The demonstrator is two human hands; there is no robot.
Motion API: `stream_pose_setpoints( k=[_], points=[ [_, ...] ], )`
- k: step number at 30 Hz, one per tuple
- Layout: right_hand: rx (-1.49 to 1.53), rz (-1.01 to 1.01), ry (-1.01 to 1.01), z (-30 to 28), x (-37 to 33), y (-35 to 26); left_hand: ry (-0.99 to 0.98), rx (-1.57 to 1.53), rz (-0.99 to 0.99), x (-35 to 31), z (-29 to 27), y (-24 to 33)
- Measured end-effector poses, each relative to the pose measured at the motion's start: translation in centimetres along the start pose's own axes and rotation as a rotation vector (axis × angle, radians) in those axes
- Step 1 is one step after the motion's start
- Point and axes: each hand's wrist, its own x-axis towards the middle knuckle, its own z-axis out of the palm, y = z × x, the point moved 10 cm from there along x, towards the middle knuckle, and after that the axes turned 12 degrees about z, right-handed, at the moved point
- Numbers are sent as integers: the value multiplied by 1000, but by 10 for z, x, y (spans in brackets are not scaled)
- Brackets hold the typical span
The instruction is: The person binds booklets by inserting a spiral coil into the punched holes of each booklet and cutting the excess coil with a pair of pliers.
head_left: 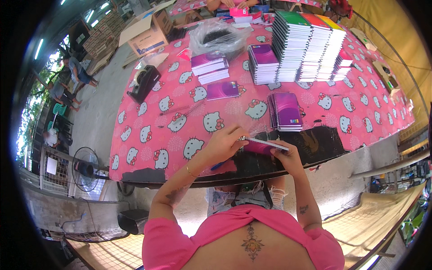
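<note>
A small purple notebook (pixel 261 146) is held tilted at the table's near edge, with its page edges showing along the top. My left hand (pixel 227 143) is closed at its left end, where the spiral binding is, fingers pinched together; the fingertips are partly hidden. Gripping the other end is my right hand (pixel 289 157), thumb on the cover. Just beyond the hands stands a short stack of purple notebooks (pixel 287 110). Another purple notebook (pixel 222 90) lies flat farther off. Loose spiral wires (pixel 182 112) rest on the cloth to the left.
A tape dispenser (pixel 145 83) stands at the left. Farther back are purple notebook stacks (pixel 263 63), tall stacks with green covers (pixel 292 19), a plastic bag (pixel 218 38) with dark contents and a cardboard box (pixel 146 33). A blue pen (pixel 217 166) lies near the front edge. Someone sits opposite.
</note>
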Motion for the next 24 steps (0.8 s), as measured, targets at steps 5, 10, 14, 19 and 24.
stream_pose_setpoints(
  k=[5,10,14,19,24],
  points=[
    [-59,13,-34,4,-3,0,-133,93,22,1,13,-9],
    [-56,34,-18,5,-4,-2,-47,56,28,4,12,-5],
    [-84,34,-3,6,-6,1,-122,93,-27,0,18,-4],
    [111,-10,113,7,-13,-16,25,685,-18,-10,38,40],
    [-4,-42,94,15,-12,-24,-27,716,-29,9,24,33]
  ],
)
